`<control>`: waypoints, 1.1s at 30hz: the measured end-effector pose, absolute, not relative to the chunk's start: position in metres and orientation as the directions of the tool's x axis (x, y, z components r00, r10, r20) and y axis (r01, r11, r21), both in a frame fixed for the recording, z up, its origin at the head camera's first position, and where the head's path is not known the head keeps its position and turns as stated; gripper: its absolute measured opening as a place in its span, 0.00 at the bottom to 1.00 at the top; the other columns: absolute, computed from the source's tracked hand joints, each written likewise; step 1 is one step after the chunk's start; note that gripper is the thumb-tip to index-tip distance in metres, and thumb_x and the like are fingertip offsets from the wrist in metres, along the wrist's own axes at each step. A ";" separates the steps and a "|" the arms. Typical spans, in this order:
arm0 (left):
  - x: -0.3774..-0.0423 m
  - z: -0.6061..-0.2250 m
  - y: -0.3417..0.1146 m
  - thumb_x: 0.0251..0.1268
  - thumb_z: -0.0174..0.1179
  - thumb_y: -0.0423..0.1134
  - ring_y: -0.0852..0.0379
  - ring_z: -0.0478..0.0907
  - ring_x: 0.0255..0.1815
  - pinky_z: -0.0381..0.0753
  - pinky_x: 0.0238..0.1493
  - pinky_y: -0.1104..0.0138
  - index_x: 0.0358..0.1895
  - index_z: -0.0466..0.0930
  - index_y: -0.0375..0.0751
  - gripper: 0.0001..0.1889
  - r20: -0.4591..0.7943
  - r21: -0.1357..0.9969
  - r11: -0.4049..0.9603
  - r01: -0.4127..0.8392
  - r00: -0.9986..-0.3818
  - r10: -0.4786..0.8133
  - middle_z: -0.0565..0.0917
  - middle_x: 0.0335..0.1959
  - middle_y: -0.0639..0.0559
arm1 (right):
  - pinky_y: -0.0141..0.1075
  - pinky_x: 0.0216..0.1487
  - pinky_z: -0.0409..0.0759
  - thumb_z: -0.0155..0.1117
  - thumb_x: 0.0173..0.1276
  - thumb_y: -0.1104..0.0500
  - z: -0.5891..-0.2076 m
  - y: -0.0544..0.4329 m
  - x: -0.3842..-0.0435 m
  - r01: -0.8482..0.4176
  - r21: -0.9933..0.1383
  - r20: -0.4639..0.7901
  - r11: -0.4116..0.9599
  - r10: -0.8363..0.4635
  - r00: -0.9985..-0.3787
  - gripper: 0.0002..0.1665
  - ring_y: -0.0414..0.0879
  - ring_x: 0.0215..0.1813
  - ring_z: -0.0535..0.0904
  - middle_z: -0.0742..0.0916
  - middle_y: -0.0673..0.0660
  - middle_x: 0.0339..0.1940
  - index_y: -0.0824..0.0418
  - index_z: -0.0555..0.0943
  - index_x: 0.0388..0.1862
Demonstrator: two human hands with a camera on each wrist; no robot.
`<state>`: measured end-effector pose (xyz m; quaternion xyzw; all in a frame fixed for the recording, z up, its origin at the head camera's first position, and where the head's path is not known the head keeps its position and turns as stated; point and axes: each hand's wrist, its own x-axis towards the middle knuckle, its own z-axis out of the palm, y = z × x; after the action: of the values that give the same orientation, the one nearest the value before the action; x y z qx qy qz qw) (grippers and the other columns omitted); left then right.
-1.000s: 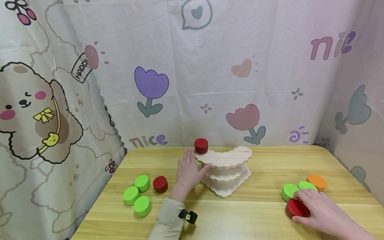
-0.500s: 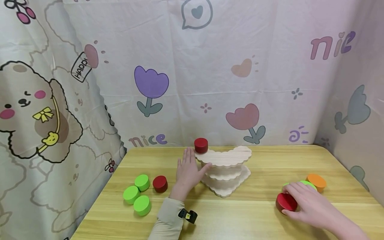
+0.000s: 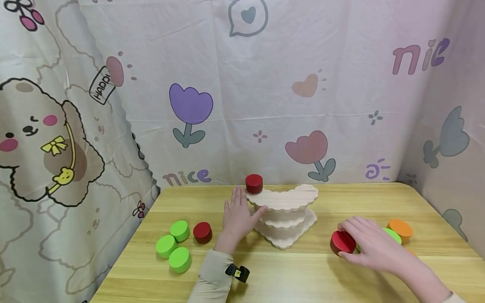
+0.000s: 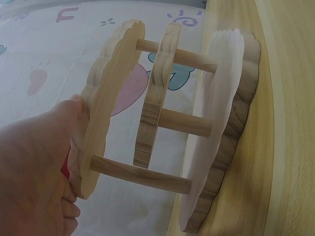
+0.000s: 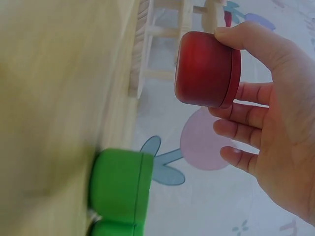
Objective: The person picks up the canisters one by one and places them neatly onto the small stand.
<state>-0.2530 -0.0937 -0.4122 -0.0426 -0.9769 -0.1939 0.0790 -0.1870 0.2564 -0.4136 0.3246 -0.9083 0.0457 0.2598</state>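
Note:
A pale wooden tiered stand (image 3: 286, 201) with scalloped shelves joined by dowels stands mid-table. My left hand (image 3: 236, 219) rests against its left end, fingers straight, thumb at the top shelf's front edge. On that shelf's left tip sits a red cylinder (image 3: 254, 184). My right hand (image 3: 373, 244) pinches another red cylinder (image 5: 206, 69) between thumb and fingers, raised off the table to the right of the stand. In the right wrist view it shows a seam near one end. Green cylinders (image 5: 120, 184) stand below that hand, partly hidden by it in the head view.
Left on the table (image 3: 288, 277) are several green cylinders (image 3: 179, 259) and a red cylinder (image 3: 202, 232). An orange cylinder (image 3: 400, 231) stands at the right behind my right hand. A printed curtain (image 3: 242, 92) hangs along the back and sides.
My right hand has lifted the red cylinder away from the right-hand group and carried it left toward the stand. My left hand and the stand have stayed put.

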 end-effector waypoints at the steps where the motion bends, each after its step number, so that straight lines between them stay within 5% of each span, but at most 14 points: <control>1: -0.253 -0.412 -0.094 0.58 0.37 0.80 0.46 0.37 0.82 0.44 0.78 0.43 0.79 0.41 0.37 0.57 0.170 0.371 0.922 0.114 -0.984 0.053 0.41 0.81 0.44 | 0.38 0.41 0.77 0.79 0.42 0.41 -0.412 0.254 -0.189 -0.621 0.086 0.505 0.779 -0.571 -0.647 0.30 0.35 0.42 0.72 0.80 0.39 0.38 0.51 0.79 0.43; 33: -0.256 -0.415 -0.095 0.59 0.36 0.80 0.45 0.37 0.82 0.43 0.78 0.43 0.78 0.41 0.37 0.57 0.177 0.354 0.927 0.125 -0.982 0.065 0.41 0.81 0.44 | 0.38 0.41 0.76 0.75 0.47 0.45 -0.360 0.197 -0.238 -0.738 0.064 0.592 0.672 -0.621 -0.514 0.28 0.41 0.44 0.74 0.81 0.46 0.40 0.55 0.78 0.44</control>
<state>-0.2559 -0.0945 -0.4151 -0.0485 -0.9781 -0.1851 0.0815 -0.2375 0.1975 -0.3603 0.3929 -0.8645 0.0983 0.2977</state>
